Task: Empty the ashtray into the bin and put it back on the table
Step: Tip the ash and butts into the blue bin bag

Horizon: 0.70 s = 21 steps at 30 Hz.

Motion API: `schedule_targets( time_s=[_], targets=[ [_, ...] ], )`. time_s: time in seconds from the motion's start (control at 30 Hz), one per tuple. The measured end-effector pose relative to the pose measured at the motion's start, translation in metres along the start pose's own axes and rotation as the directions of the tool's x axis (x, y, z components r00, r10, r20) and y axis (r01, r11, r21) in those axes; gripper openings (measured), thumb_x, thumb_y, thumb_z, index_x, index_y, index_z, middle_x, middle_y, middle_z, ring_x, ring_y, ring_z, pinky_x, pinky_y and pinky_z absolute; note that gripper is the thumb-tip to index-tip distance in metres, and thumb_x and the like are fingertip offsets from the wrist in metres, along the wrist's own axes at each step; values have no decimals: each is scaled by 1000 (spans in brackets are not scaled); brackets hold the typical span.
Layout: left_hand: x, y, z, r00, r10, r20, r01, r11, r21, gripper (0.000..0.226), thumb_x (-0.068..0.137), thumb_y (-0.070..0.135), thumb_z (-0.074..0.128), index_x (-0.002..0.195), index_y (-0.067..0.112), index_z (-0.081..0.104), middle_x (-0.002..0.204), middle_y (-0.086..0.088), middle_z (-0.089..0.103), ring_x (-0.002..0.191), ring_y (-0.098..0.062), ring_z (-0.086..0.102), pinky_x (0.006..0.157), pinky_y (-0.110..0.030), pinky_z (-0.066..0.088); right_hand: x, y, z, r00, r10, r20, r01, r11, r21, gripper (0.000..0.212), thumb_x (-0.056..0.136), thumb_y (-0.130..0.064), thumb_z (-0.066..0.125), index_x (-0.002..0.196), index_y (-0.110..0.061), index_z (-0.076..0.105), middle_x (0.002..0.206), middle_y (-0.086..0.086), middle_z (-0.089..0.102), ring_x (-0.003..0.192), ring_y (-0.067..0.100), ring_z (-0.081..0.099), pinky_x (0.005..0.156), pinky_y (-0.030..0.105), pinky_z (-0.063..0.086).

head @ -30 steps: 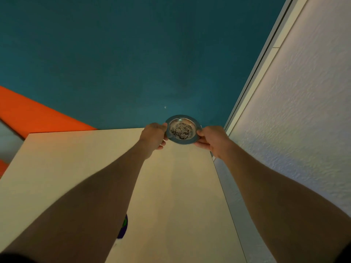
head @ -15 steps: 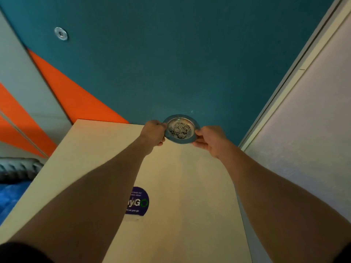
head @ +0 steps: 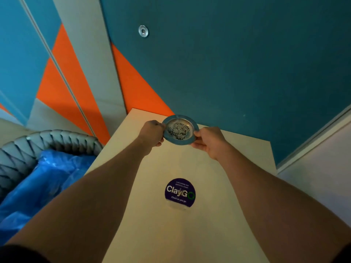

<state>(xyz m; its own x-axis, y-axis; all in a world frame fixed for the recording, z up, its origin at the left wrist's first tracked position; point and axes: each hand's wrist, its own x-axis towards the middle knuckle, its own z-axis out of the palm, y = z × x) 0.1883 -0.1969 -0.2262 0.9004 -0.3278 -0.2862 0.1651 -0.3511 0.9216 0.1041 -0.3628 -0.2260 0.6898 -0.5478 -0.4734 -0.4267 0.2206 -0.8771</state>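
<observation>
Both forearms bare; dark short sleeve edges at lower corners; left hand [head: 152,132], right hand [head: 209,142] ungloved.

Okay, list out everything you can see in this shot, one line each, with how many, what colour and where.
ashtray: one, silver metal, holding grey-black ash, held at the table's far end
table: one, pale beige top, centre of view
sticker: one, round, purple with white "ClayGo" lettering, on the table top
bin: one, grey braided rim, left of the table
bin liner: one, blue plastic, inside the bin
wall panels: teal, orange, grey and blue, behind the table
metal disc: one, silver, on the teal panel
white wall: one, right edge
left hand: one, gripping the ashtray's left rim
right hand: one, gripping the ashtray's right rim
</observation>
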Motion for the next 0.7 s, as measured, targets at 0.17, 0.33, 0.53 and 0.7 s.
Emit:
schedule_targets(
  time_s=[0.17, 0.33, 0.53, 0.7],
  targets=[
    [3, -30, -70, 998, -41, -49, 40, 999, -24, 20, 96, 24, 50, 83, 11, 58, 68, -5, 55, 58, -17, 50, 55, -29, 44, -6, 6, 73, 998, 31, 58, -28, 998, -50, 11, 87, -5, 62, 98, -2, 64, 92, 17, 73, 73, 24, 74, 58, 32, 58],
    [3, -63, -135, 988, -90, -124, 82, 995, -64, 18, 95, 21, 51, 80, 13, 56, 66, -4, 54, 53, -17, 49, 52, -27, 42, -14, 18, 143, 991, 55, 123, -43, 995, -93, 12, 88, -6, 61, 98, -2, 65, 92, 18, 73, 75, 26, 74, 60, 33, 60],
    [-7, -103, -204, 973, -147, -177, 127, 984, -122, 19, 97, 20, 49, 81, 11, 51, 62, -7, 49, 49, -16, 45, 49, -26, 36, -26, 37, 223, 980, 74, 187, -48, 990, -136, 12, 87, -5, 61, 97, -1, 66, 91, 18, 73, 73, 27, 73, 53, 30, 57],
    [-19, -135, -254, 956, -198, -217, 163, 972, -171, 18, 98, 19, 48, 83, 10, 50, 65, -8, 46, 52, -17, 41, 52, -29, 31, -36, 57, 282, 966, 105, 236, -64, 982, -177, 10, 86, -5, 61, 94, -2, 66, 88, 18, 73, 69, 26, 73, 49, 29, 55]
  ],
)
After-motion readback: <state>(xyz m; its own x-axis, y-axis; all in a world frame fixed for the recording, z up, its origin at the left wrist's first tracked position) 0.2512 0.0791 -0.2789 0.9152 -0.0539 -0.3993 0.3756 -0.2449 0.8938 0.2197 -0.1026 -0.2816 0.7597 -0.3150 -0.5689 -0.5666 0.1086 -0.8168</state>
